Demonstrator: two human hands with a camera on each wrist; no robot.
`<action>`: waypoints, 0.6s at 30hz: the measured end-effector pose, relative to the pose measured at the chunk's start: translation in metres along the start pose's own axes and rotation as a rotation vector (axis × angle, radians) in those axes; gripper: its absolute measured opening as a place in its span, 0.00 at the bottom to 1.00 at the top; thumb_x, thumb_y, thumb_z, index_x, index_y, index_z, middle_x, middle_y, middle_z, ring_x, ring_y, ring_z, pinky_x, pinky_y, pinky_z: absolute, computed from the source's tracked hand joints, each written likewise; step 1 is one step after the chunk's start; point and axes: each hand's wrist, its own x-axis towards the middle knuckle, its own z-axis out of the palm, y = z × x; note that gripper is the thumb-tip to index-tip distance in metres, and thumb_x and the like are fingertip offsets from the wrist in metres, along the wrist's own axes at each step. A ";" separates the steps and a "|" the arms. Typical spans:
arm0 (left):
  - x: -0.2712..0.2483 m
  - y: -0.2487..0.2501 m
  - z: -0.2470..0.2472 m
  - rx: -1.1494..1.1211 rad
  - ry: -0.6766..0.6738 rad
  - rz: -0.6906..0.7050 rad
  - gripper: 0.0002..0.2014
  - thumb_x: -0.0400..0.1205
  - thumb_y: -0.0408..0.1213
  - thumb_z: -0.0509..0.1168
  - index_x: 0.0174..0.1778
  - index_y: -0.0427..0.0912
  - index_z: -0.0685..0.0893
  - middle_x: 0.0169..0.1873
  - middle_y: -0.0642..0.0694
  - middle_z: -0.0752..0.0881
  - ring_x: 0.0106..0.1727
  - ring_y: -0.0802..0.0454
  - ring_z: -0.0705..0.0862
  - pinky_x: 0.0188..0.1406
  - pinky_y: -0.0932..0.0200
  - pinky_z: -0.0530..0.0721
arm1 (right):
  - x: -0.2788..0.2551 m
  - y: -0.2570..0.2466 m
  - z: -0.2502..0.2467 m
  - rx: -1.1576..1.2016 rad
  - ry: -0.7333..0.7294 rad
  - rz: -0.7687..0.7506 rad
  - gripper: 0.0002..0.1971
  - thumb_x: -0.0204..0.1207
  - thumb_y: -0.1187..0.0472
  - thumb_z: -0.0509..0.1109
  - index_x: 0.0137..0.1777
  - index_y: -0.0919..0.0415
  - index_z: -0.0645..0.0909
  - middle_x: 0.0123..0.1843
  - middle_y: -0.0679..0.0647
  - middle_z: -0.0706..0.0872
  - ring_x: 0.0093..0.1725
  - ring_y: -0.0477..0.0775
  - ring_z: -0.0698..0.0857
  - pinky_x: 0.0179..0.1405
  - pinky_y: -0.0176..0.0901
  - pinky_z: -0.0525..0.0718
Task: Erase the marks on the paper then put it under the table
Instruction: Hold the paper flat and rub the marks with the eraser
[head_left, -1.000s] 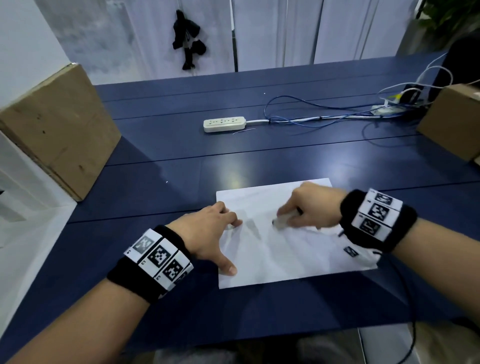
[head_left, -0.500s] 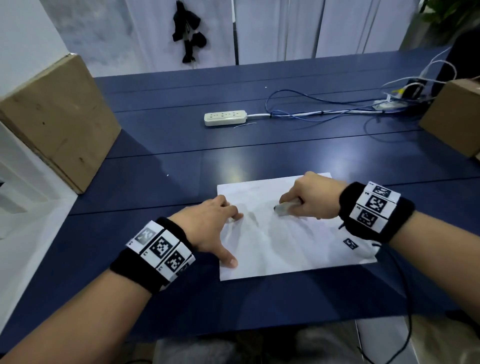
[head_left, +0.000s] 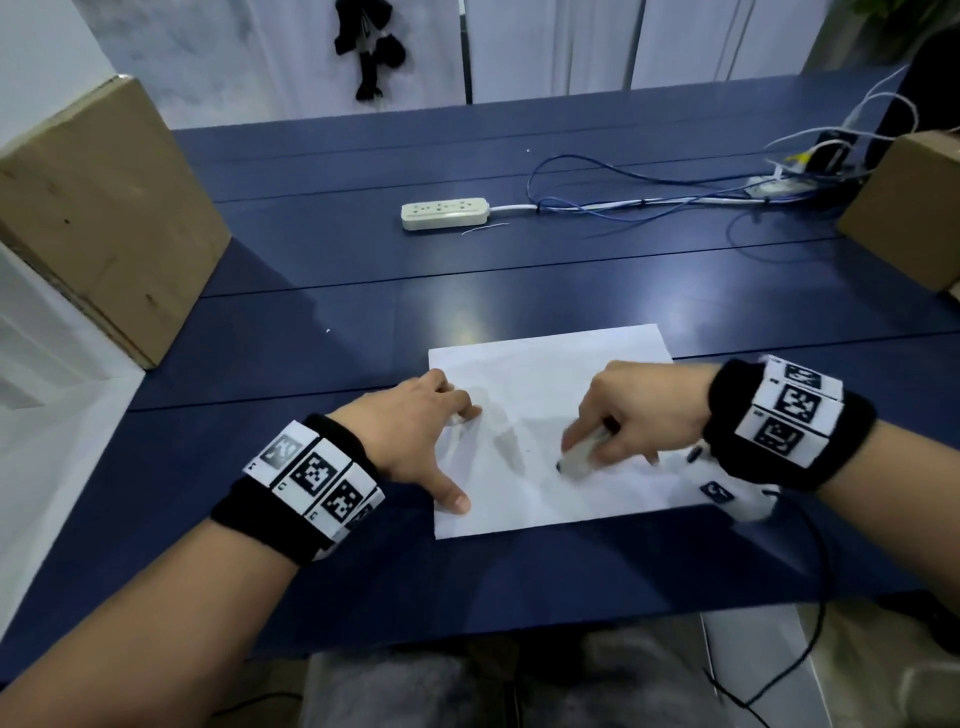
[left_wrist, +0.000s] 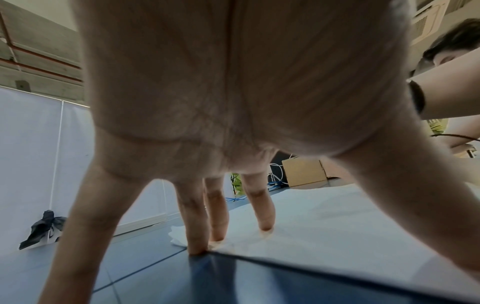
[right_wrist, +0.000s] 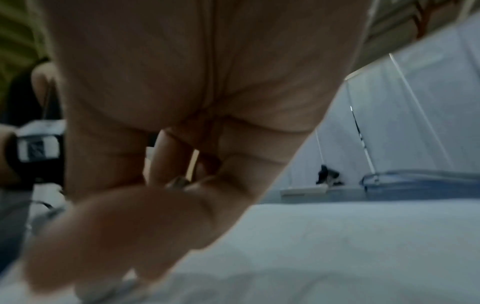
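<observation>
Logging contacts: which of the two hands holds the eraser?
The right hand pinches the eraser against the paper; the left hand only presses the sheet's edge.

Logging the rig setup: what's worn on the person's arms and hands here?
Both forearms are bare, no sleeves or gloves. Each wrist carries a black fabric band faced with a row of white square tiles printed with black fiducial markers; the right band matches. A white camera housing with a small marker sits under the right wrist, and a thin black cable trails from it off the table edge.
</observation>
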 end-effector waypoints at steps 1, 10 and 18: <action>0.000 0.000 0.000 -0.001 -0.001 0.000 0.52 0.57 0.68 0.79 0.77 0.61 0.67 0.65 0.59 0.67 0.68 0.56 0.72 0.62 0.46 0.81 | -0.002 -0.002 0.003 0.009 -0.051 -0.005 0.12 0.75 0.53 0.74 0.58 0.46 0.89 0.32 0.47 0.87 0.24 0.53 0.87 0.27 0.22 0.75; 0.001 -0.001 0.002 -0.015 0.004 0.001 0.52 0.57 0.67 0.80 0.77 0.60 0.68 0.64 0.58 0.67 0.67 0.55 0.72 0.63 0.46 0.81 | 0.008 0.008 -0.006 -0.023 0.127 0.050 0.11 0.76 0.52 0.71 0.57 0.45 0.89 0.28 0.47 0.85 0.22 0.47 0.84 0.35 0.40 0.88; 0.001 -0.001 0.002 -0.024 -0.005 0.008 0.53 0.56 0.67 0.80 0.77 0.59 0.68 0.65 0.57 0.67 0.67 0.55 0.73 0.64 0.47 0.80 | 0.010 0.014 -0.009 0.004 0.215 0.100 0.11 0.78 0.41 0.69 0.53 0.42 0.89 0.23 0.45 0.81 0.20 0.47 0.85 0.40 0.40 0.88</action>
